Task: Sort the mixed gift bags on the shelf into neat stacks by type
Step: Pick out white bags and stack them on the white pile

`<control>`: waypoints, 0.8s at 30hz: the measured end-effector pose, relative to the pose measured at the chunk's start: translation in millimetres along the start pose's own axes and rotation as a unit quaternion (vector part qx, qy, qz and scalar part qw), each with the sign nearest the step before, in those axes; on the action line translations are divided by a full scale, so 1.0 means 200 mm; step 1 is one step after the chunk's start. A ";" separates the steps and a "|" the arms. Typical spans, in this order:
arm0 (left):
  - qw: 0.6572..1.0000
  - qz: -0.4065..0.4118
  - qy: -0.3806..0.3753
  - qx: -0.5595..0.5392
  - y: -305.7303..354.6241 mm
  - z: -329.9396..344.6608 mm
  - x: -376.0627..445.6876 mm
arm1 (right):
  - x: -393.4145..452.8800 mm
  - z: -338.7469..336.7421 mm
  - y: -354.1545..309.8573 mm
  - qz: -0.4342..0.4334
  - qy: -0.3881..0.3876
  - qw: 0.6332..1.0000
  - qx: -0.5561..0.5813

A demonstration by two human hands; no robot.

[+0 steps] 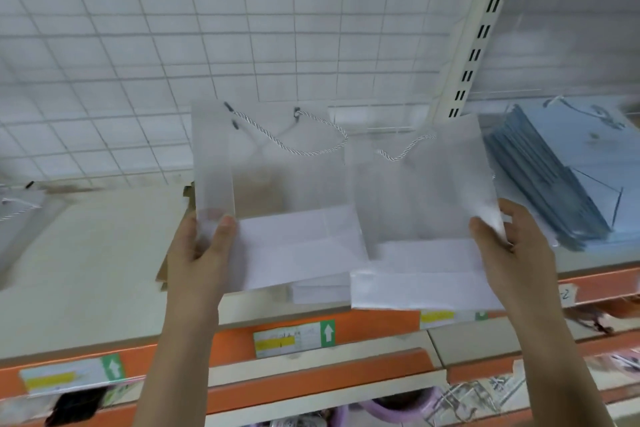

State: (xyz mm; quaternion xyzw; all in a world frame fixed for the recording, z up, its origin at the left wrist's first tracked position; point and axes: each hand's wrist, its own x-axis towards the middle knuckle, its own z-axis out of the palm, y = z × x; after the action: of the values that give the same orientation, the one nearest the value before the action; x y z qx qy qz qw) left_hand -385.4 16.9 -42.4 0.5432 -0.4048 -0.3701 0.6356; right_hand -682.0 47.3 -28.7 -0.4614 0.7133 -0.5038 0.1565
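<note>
two frosted clear gift bags lay flat side by side on the shelf (pixel 104 253), their white bases toward the orange front edge (pixel 363 326). the left clear bag (pixel 277 184) sat a little further back, its twisted cord handle (pixel 311 139) looping over its top edge; the right clear bag (pixel 422 201) overlapped its inner side and its bottom edge hung just past the shelf's front edge. the left hand (pixel 204 246) pinched the left bag's outer lower corner, thumb on top and fingers beneath, so its grip was narrow and holding that bag. the right hand (pixel 516 243) held the right bag's outer edge the same way, thumb over the plastic. under the left bag, brown card edges (pixel 173 253) stuck out toward the left. left of the bags the shelf surface ran bare and wide to the far side, where another corded bag (pixel 17 208) showed only partly. right of the bags, just beside the right hand, stood a slanted stack of blue bags (pixel 561 177), leaving little room there. behind the bags rose a white wire grid (pixel 173 45) and a slotted upright (pixel 474 55).
</note>
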 end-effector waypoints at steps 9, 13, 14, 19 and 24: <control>0.999 -0.026 -0.005 0.021 0.01 0.16 0.02 | 0.42 -0.16 0.14 -0.018 0.015 0.995 -0.093; 0.999 -0.039 0.002 0.022 0.00 0.28 -0.02 | 0.62 -0.20 0.28 -0.016 -0.003 0.981 -0.194; 0.999 -0.042 0.004 0.023 -0.01 0.31 -0.03 | 0.66 -0.19 0.31 -0.015 -0.013 0.975 -0.223; 0.997 -0.064 -0.001 0.033 -0.05 0.46 -0.11 | 0.70 -0.12 0.46 -0.069 -0.013 0.947 -0.314; 0.982 0.018 0.027 0.185 -0.06 0.55 -0.21 | 0.70 -0.12 0.52 -0.151 0.029 0.941 -0.302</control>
State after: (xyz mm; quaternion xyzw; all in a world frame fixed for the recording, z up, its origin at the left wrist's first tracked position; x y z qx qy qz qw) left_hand -503.4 10.7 -50.9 0.6537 -0.4589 -0.2629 0.5412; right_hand -824.3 -45.0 -74.4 -0.5744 0.7582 -0.2955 -0.0892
